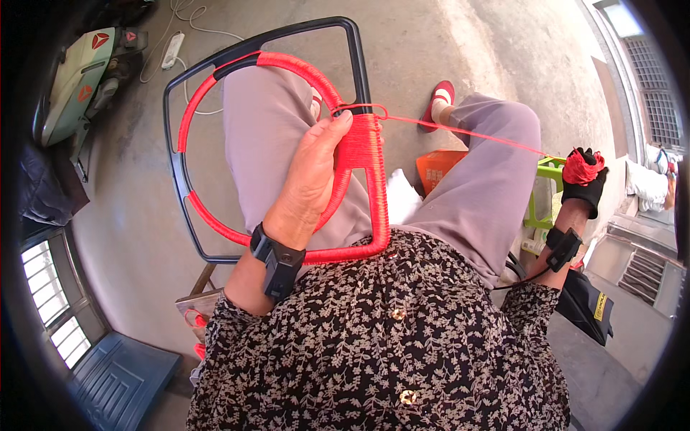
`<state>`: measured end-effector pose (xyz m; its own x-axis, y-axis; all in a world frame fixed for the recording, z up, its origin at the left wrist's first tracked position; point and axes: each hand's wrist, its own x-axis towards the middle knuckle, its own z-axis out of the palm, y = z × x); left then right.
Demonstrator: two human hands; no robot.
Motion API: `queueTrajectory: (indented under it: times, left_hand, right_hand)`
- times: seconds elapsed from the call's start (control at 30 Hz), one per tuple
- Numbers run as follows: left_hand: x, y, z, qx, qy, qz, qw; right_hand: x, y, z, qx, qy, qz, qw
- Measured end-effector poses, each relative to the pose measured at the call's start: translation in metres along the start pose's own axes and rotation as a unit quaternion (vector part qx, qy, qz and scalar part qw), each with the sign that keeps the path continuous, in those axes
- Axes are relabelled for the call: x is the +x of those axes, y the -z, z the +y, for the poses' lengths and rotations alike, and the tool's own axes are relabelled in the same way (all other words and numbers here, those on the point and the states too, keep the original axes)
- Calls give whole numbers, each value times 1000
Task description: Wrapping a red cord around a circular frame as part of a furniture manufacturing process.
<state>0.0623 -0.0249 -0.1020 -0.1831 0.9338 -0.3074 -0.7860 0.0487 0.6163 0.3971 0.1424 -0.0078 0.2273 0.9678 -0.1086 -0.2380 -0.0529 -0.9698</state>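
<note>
Head view: frame (188, 129) is braced on the lap, left hand (313, 176) clamped around its wrapped bar to hold turns tight. Red cord (467, 133) is kept taut by gloved right hand (583, 179), apparently closed on a cord ball (581, 167).

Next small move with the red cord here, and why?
Probably carry the bundle of red cord in the gloved right hand back around the black frame for another turn. The cord runs taut from the wrapped bar, which the left hand grips, and bare frame remains above.
</note>
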Motion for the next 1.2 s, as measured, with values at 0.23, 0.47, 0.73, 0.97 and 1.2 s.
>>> queueTrajectory:
  times: [0.23,0.47,0.73,0.97,1.2]
  left_hand:
    - [-1,-1,0,-11,-1,10,1000]
    - [-3,-3,0,-5,9,7,1000]
    - [-2,-2,-3,-9,0,33,999]
    - [-1,-6,-7,57,-21,61,996]
    - [-2,-9,-4,87,-2,19,996]
  right_hand:
    - [-20,-51,54,55,-153,-208,965]
    - [-67,-139,115,-249,-220,-525,784]
    - [-65,-136,104,56,-297,-413,859]
    - [-94,-160,90,71,-256,-490,830]
    - [-84,-142,86,-92,-81,-497,859]
